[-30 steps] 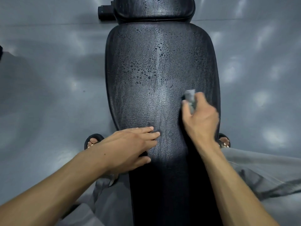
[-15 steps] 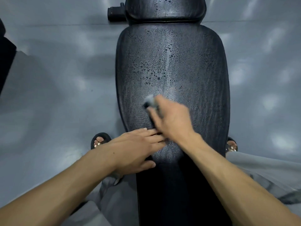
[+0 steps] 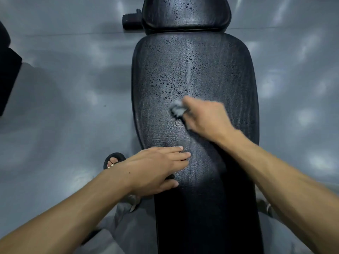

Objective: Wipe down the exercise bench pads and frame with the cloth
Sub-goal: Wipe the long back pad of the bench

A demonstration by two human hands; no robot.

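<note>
- Both forearms are bare to the elbow; no sleeve, watch or band shows on either wrist.
- The left hand (image 3: pixel 156 167) and right hand (image 3: pixel 205 120) wear no gloves or rings; the right one is motion-blurred.
- Grey trousers (image 3: pixel 128 228) cover the legs, showing at about 6 o'clock and 4 o'clock.
- A black open-toed sandal (image 3: pixel 114 159) is on the left foot, toes bare, at about 8 o'clock from centre.

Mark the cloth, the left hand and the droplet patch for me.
cloth (image 3: pixel 177 108): head view, its bunched grey end.
left hand (image 3: pixel 156 166): head view, back of the hand.
droplet patch (image 3: pixel 170 83): head view, its middle.
</note>
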